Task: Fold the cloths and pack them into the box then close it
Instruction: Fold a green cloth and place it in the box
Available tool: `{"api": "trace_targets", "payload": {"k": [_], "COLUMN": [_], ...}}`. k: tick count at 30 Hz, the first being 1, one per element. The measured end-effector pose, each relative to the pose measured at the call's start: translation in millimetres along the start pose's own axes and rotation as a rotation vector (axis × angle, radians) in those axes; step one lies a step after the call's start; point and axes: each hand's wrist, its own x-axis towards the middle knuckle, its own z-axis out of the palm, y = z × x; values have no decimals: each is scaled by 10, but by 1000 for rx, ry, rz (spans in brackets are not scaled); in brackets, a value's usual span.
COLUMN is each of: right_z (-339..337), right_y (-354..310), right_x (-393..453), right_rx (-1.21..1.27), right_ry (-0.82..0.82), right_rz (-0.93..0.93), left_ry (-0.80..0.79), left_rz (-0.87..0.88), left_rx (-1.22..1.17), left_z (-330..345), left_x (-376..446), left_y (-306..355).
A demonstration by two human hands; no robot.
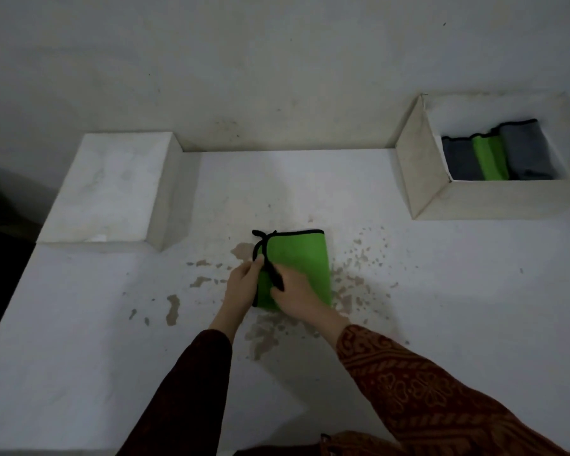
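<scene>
1. the left hand reaches in from the lower middle of the view, its forearm in a dark sleeve angled up and to the right.
2. its fingers curl round the left edge of the green cloth, pinching the black-trimmed border where the layers meet.
3. the right hand comes in from the lower right, the forearm in a brown patterned sleeve slanting up and to the left.
4. its palm faces down and its fingers lie flat and nearly straight on the lower left part of the cloth, pressing it onto the tabletop; they grip nothing.
5. the two hands sit side by side, almost touching, with the cloth's black trim running up between the left fingertips and the right ones.
6. the green cloth lies folded into a rectangle on the stained white tabletop, most of it stretching beyond and to the right of the fingers; a loose loop of black trim sticks up at its far left corner, just beyond the left fingers.
7. well beyond the right fingers, at the far right, the open box stands on the tabletop, holding folded cloths side by side: dark grey, green, grey.
8. well beyond the left fingers, at the far left, a closed white box sits on the tabletop.
</scene>
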Motion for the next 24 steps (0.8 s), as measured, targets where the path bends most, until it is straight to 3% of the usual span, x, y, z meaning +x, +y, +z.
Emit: {"api": "trace_targets", "payload": {"k": [3,7,9,13,19,24], "right_z": [-19,-300,-450,-530,-532,-451], "right_y": [54,281,428,527,414,309], "right_x": [-17,-138,-201,-226,-183,-185], "right_rx": [-103,-252,-271,-85,164,44], "right_ry": [-29,297,359,259,159,235], "right_rz": [-33,60,183,378,420,182], "left_ry": [-4,29,63,62,52,16], "left_rz": [43,24,17,40,90,101], "left_rx": [86,144,141,114,59,29], "left_z": [-2,27,41,86,121,184], "left_x": [23,23,20,-38,-85,-109], "left_y": [-31,-11,-19,31,-9,-51]}}
